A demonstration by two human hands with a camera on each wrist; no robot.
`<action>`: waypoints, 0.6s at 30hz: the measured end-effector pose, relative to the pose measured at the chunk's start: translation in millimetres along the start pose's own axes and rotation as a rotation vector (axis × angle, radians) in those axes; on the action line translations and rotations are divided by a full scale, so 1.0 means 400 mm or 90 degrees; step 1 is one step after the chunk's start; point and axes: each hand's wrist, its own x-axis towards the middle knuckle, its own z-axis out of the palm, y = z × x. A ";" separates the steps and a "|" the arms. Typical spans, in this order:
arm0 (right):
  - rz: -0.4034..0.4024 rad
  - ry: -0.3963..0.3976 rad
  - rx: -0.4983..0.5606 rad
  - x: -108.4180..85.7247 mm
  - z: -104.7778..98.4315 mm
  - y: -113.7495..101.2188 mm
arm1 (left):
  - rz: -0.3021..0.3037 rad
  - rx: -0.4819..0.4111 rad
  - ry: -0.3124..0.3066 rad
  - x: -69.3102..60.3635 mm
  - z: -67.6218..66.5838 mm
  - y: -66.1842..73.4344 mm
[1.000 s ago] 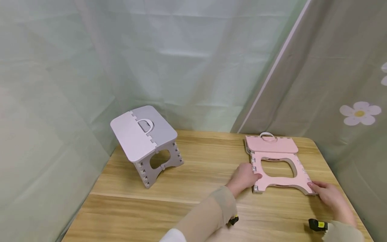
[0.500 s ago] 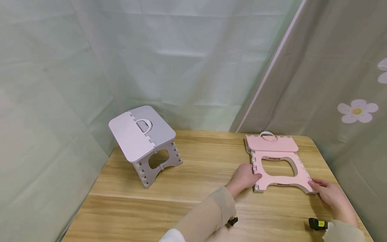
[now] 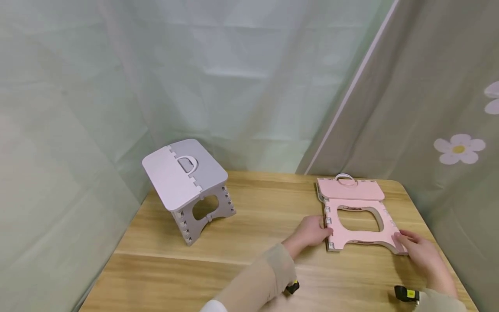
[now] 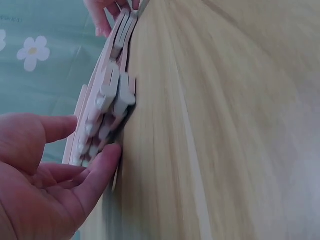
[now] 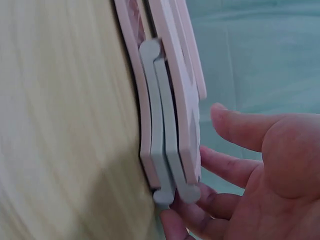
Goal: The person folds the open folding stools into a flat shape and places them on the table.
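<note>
In the head view a folded pink stool (image 3: pixel 362 235) lies flat at the right, its pink seat part (image 3: pixel 351 190) and white handle toward the back. My left hand (image 3: pixel 309 230) grips its left edge, thumb at the top face. At the near right corner my right hand (image 3: pixel 422 255) has its thumb over the panel. In the left wrist view, my left hand (image 4: pixel 45 185) has thumb and fingers on either side of the stool's hinged edge (image 4: pixel 105 100). The right wrist view shows my right hand (image 5: pixel 260 175) with fingers curled round the layered corner (image 5: pixel 187 145).
An unfolded stool (image 3: pixel 171 173) with a white and grey top stands at the left of the wooden table (image 3: pixel 253 208). Curtains (image 3: pixel 234 86) hang behind and beside the table. Black-and-yellow devices (image 3: pixel 405 294) are at both wrists.
My left hand has drawn slightly left, its thumb now nearer the stool's edge. My right thumb reaches a little farther over the corner. The pink stool has hardly moved.
</note>
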 end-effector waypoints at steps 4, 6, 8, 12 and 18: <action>0.013 0.007 0.025 -0.004 0.007 -0.022 | -0.019 -0.013 0.000 0.002 -0.014 -0.016; 0.023 0.020 0.036 -0.005 0.010 -0.033 | -0.021 -0.017 -0.006 0.003 -0.022 -0.022; 0.044 0.049 0.052 -0.008 0.017 -0.048 | -0.020 -0.025 -0.021 -0.003 -0.031 -0.026; 0.059 0.126 0.071 -0.017 0.033 -0.081 | -0.007 -0.035 -0.042 -0.019 -0.053 -0.041; 0.060 0.216 0.123 -0.028 0.056 -0.124 | -0.010 -0.079 -0.038 -0.045 -0.099 -0.058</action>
